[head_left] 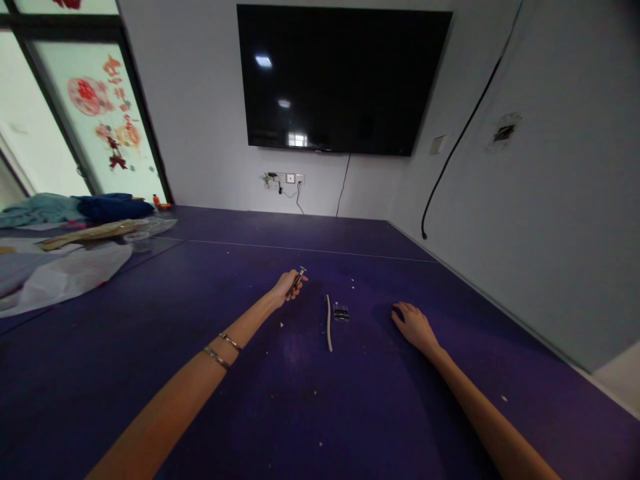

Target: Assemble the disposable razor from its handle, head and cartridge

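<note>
The left grip [290,287] holds a metal tool [301,272] above the table [225,427]. To its right, a pale cable [329,327] lies just beside a small dark case [341,313]; farther right, the right grip [413,325] rests on the table. Cloths [115,207] lie at far left; a TV [345,80] hangs on the wall [195,100].

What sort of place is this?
Probably a room in a home, though I can't be certain: a large television hangs on the wall, red decorations adorn the glazed door, and blue cloth lies heaped at the left.
</note>
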`<state>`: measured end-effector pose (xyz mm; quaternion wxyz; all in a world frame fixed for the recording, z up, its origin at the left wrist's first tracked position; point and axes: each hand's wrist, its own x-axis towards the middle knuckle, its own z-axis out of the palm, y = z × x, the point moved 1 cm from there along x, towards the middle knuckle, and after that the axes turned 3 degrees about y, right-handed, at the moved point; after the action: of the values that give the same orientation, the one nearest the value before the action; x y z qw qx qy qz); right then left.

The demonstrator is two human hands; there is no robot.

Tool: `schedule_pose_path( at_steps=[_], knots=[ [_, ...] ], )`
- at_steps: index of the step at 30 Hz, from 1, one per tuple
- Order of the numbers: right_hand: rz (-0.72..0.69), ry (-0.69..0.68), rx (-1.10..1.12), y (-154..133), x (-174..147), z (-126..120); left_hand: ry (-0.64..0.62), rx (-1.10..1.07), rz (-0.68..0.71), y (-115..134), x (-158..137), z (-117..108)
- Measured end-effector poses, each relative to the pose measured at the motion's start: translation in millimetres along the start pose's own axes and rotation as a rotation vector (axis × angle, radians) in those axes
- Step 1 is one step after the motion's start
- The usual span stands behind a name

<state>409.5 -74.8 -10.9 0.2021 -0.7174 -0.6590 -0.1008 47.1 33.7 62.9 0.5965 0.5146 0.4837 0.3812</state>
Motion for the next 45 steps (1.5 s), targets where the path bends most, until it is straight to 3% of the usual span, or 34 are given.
schedule_pose_path(
  at_steps=[9, 19, 25, 28, 30, 34, 36, 40, 45],
  knots=[
    [0.008, -0.004, 0.019, -3.0, -0.2, -3.1, -0.118, 0.027, 0.205, -0.1, -20.1, 32.9],
    [0.028, -0.007, 0.066, -5.3, -1.6, -7.2, -0.134, 0.147, 0.339, -0.4, -30.3, 46.1],
    [0.060, 0.160, 0.268, -10.0, 3.3, -23.7, -0.118, 0.159, 0.363, 5.2, -40.1, 49.3],
    [0.001, 0.135, 0.394, -39.6, 0.8, -41.2, -0.109, 0.168, 0.370, 6.1, -47.2, 48.0],
    [-0.060, -0.049, 0.458, -71.0, -5.9, -51.5, -0.102, 0.177, 0.376, 6.1, -52.2, 46.0],
    [-0.194, -0.309, 0.317, -136.4, -22.5, -64.2, -0.102, 0.182, 0.390, 6.9, -61.2, 43.1],
    [-0.216, -0.371, 0.244, -160.2, -25.7, -64.5, -0.099, 0.176, 0.390, 7.8, -64.1, 43.4],
    [-0.156, -0.394, 0.125, -187.3, -20.4, -54.5, -0.108, 0.168, 0.395, 7.9, -65.4, 46.2],
    [-0.115, -0.380, 0.049, -200.8, -15.0, -37.8, -0.153, 0.160, 0.429, 5.4, -64.6, 49.0]
  ],
)
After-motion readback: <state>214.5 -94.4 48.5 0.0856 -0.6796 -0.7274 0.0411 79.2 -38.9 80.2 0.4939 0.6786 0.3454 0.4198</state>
